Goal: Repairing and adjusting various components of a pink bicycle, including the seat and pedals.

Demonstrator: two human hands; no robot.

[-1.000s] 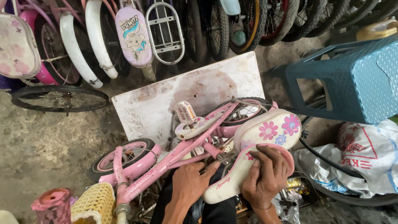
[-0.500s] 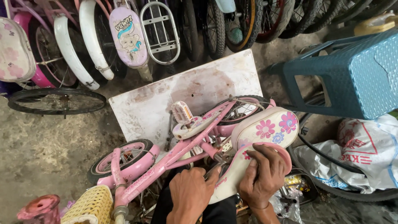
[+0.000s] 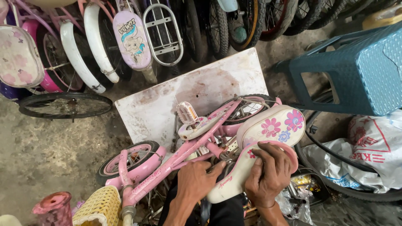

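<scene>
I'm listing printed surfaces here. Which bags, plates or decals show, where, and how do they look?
White sack: right edge, crumpled, red print.
Lilac plate: top, oval, cartoon figure.
Frame decal: pink bike's tube, small script.
Fender decal: white fender under both hands, small script.

A small pink child's bicycle point(image 3: 184, 152) is lying on its side over a stained white board point(image 3: 167, 104), front wheel point(image 3: 125, 161) pointing left. Its cream seat point(image 3: 272, 125) with pink flowers is resting at the right, and a pale fender point(image 3: 232, 180) is curving across the rear wheel.
</scene>
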